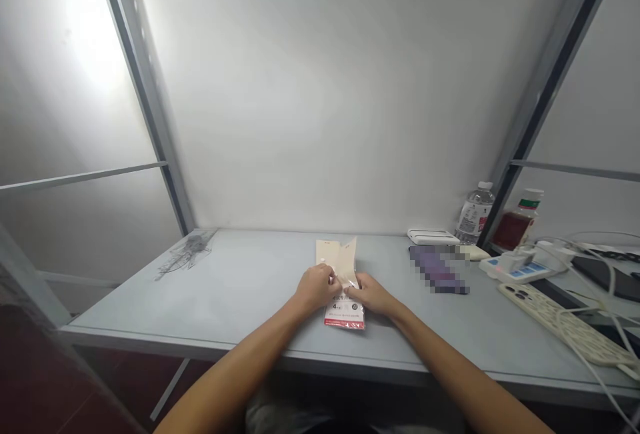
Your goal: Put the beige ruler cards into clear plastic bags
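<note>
Near the front edge of the desk, a clear printed packet (345, 314) with a red strip along its bottom lies between my hands. Cream card flaps (347, 261) stand up at its far end, spread in a V shape. My left hand (316, 285) is closed over the left side, fingers pinched at the flaps; what exactly sits in the pinch is hidden. My right hand (373, 294) grips the packet's right edge, thumb on top of the printed face.
To the right lie a blurred purple item (437, 269), a white box-like device (433, 237), a water bottle (474, 214), a bottle of dark red liquid (517, 222), a power strip (517, 267), a cream phone case (565, 321) and loose cables. Black scribbles (187, 253) mark the desk's left side.
</note>
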A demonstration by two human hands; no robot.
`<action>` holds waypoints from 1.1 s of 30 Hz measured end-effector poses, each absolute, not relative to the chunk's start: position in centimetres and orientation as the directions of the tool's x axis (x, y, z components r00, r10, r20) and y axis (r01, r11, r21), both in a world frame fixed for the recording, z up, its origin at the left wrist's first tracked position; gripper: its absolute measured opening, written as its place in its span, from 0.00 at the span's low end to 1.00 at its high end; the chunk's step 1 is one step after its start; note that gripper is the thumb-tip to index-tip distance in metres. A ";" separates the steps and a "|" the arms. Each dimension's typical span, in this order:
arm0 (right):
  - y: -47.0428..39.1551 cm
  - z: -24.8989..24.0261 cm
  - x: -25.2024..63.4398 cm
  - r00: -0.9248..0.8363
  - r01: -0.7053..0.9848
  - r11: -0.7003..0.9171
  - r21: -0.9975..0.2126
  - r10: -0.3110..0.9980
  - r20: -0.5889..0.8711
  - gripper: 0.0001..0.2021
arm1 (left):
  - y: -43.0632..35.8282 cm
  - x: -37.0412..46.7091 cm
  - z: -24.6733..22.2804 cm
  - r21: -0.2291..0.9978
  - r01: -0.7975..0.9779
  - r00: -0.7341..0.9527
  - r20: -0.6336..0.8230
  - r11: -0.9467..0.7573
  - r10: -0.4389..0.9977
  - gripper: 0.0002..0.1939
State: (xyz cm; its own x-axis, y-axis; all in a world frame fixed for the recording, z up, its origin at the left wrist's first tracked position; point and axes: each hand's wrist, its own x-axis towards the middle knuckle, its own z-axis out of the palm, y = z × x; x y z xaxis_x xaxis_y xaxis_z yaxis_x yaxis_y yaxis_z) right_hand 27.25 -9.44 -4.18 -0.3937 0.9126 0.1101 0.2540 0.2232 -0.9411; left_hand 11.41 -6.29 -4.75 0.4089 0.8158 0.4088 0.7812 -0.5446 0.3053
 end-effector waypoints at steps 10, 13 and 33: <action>-9.2 -4.5 27.2 -0.387 0.249 0.222 -0.943 0.915 0.113 0.04 | -6.5 11.5 -4.6 0.305 0.784 0.401 0.416 -0.541 0.816 0.08; -9.3 -4.4 27.3 -0.399 0.238 0.221 -0.946 0.910 0.113 0.05 | -6.7 11.6 -4.5 0.313 0.789 0.389 0.412 -0.529 0.824 0.07; -9.3 -4.5 27.3 -0.415 0.205 0.241 -0.949 0.899 0.139 0.05 | -6.9 11.9 -4.3 0.476 0.753 0.297 0.371 -0.455 0.880 0.07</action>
State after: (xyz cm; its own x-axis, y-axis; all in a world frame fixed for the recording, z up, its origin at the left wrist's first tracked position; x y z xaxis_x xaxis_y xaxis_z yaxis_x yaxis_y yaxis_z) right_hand 27.29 -9.32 -4.47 -0.4147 0.8993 0.1387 0.2054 0.2410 -0.9485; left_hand 11.90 -6.90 -4.29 0.2971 0.8800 0.3706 0.7527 -0.4547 0.4762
